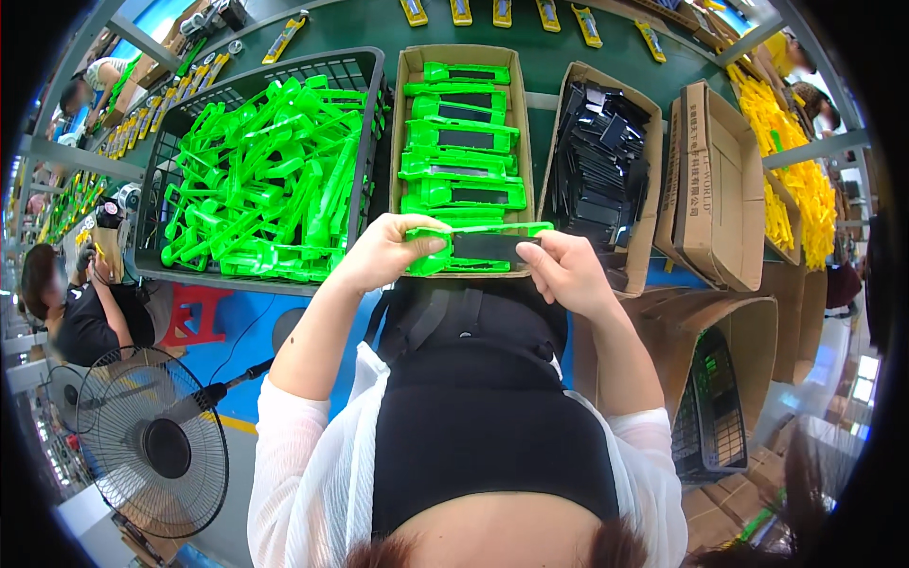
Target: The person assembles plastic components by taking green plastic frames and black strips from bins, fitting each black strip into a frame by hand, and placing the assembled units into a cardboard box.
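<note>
Between my hands, just over the near edge of a cardboard box, is a bright green plastic frame with a dark flat panel lying across it. My left hand pinches the frame's left end between thumb and fingers. At the other end, my right hand closes on the frame, its thumb at the panel's right edge. Inside the box, several similar green frames with dark panels lie in a column. Whether the held panel is fully seated I cannot tell.
A black basket heaped with loose green plastic parts stands left. To the right are a carton of dark panels, an upturned-looking carton and yellow parts. A fan stands lower left; another person sits beyond it.
</note>
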The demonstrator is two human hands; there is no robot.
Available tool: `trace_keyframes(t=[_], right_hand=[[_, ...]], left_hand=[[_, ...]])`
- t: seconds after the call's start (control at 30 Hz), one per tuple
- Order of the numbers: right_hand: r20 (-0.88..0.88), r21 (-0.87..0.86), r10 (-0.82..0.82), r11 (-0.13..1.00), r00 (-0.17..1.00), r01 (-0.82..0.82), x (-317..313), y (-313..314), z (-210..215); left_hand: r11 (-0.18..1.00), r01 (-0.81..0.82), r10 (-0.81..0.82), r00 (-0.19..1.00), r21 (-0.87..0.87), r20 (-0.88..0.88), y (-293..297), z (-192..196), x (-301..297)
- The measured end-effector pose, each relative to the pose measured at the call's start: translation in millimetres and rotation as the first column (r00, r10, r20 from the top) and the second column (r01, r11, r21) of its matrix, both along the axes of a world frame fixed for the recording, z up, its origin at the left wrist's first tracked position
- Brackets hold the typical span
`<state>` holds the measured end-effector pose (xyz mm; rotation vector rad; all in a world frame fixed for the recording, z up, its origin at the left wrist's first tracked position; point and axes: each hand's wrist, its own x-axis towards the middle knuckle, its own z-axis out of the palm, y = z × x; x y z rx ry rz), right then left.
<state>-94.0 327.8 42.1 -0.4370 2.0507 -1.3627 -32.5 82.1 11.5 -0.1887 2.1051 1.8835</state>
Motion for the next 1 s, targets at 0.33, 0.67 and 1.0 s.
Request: trace_keyframes(t=[0.33,0.67,1.0], right_hand=[[-0.047,0.174,0.0,0.985,0.999,0.009,-1,-10,2],[-0.681,0.307,0.003,0.909,0.732,0.282,-10,-8,-38],[-0.485,0.255,-0.006,0.956,0.874,0.148,2,-14,-62]], left_hand=[[0.998,-0.032,0.032,0.999,-0.051,-0.001,8,-13,0],[0.978,-0.102,0.088,0.993,0.18,0.083,10,-17,-1],[0.415,0.25,-0.297,0.946,-0.875,0.13,53,3,-14]])
